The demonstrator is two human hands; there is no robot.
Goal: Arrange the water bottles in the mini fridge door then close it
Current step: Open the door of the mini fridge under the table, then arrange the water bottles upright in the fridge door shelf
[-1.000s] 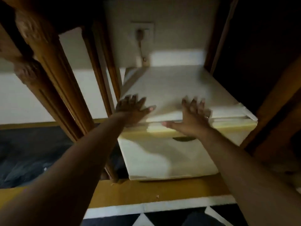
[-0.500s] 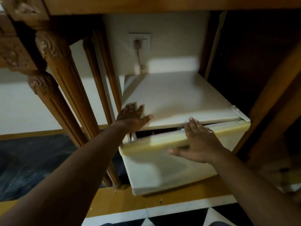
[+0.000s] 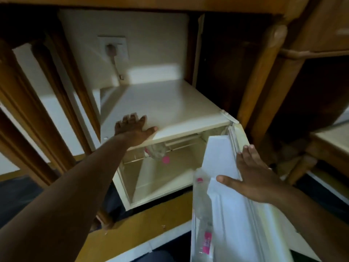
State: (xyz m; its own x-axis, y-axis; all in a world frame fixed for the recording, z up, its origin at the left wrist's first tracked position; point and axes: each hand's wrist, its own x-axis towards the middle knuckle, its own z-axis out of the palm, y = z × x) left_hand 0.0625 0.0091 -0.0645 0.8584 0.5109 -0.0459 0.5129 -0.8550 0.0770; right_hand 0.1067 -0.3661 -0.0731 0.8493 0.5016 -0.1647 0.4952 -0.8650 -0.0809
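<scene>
The cream mini fridge (image 3: 170, 104) stands under a wooden table with its door (image 3: 236, 220) swung wide open toward me on the right. My left hand (image 3: 135, 127) lies flat on the front left corner of the fridge top. My right hand (image 3: 253, 174) holds the top edge of the door, thumb on its inner side. A clear water bottle with a pink cap (image 3: 157, 151) lies on its side on the wire shelf inside. Another clear bottle with a pink label (image 3: 203, 210) stands in the door's inner rack.
Carved wooden table legs (image 3: 62, 103) stand to the left of the fridge and a wooden chair frame (image 3: 268, 76) to the right. A plug sits in a wall socket (image 3: 113, 48) behind. The floor has a yellow band (image 3: 151, 220) in front.
The door was shut a second ago with both hands on the fridge front. My right hand has pulled it open to the right, showing the inside and the bottles. My left hand stayed on top.
</scene>
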